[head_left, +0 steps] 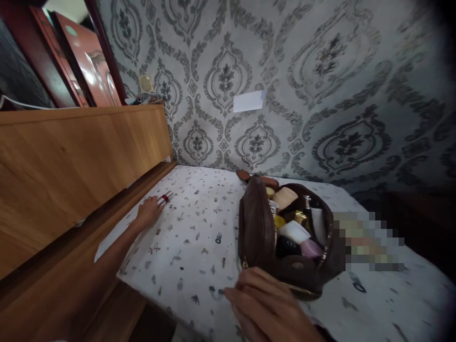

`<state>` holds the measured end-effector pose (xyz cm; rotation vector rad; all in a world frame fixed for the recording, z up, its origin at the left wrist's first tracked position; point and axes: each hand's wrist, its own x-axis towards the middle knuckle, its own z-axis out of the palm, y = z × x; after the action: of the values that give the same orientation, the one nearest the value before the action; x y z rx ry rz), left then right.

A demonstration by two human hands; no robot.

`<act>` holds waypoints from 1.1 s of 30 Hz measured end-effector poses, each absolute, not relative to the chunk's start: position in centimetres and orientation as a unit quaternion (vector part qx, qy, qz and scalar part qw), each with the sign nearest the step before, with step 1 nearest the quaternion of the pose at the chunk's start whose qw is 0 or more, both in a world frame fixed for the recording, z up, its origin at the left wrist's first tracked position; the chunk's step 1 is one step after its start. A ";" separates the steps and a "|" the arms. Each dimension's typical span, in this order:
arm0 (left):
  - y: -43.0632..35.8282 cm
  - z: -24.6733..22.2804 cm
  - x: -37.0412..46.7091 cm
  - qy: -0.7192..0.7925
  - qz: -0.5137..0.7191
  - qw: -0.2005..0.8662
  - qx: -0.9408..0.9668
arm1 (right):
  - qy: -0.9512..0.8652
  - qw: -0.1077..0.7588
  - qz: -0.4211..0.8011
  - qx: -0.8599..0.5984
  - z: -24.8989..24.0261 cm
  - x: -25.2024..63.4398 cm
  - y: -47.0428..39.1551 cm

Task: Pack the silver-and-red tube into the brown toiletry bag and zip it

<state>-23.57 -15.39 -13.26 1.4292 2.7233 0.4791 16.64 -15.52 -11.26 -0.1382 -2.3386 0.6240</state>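
My left hand (147,212) reaches out over the left part of the white printed cloth, its fingers closed around slim cosmetic tubes (164,199) with dark red bands. Their far ends point away from the hand, and the exact kind is too small to tell. A brown makeup bag (257,223) stands unzipped and wide open, full of cosmetics. Inside are a white item (294,232), a pink rounded item (311,248) and a peach-coloured one (285,197). At the bag's near left corner, my right hand (263,304) has its fingers curled together; whatever they pinch, if anything, is hidden.
The patterned cloth (199,237) covers the surface beneath the bag. A wooden panel (85,161) rises along the left side. Behind is a grey patterned wall (228,57). A blurred patch (370,242) lies right of the bag.
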 end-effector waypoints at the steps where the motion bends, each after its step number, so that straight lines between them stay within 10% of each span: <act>1: -15.7 -13.5 -24.1 0.881 0.161 0.023 0.443 | -0.890 0.348 0.288 -0.067 -11.9 15.1 -15.8; 12: -15.6 -14.6 -19.4 0.767 0.438 0.249 0.397 | -0.381 0.238 0.862 -0.235 -17.8 3.1 -13.0; 18: -15.4 -16.0 -10.9 0.569 0.572 0.469 0.359 | -0.298 0.252 0.902 -0.185 -18.8 2.8 -13.1; 33: -11.1 -14.6 -12.1 0.444 0.702 0.472 0.296 | -0.515 0.285 0.772 -0.240 -19.2 2.5 -14.1</act>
<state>-12.14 -11.10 -14.61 0.7235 1.0878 1.7173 2.47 -14.05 -19.20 -0.6417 -1.3764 2.0642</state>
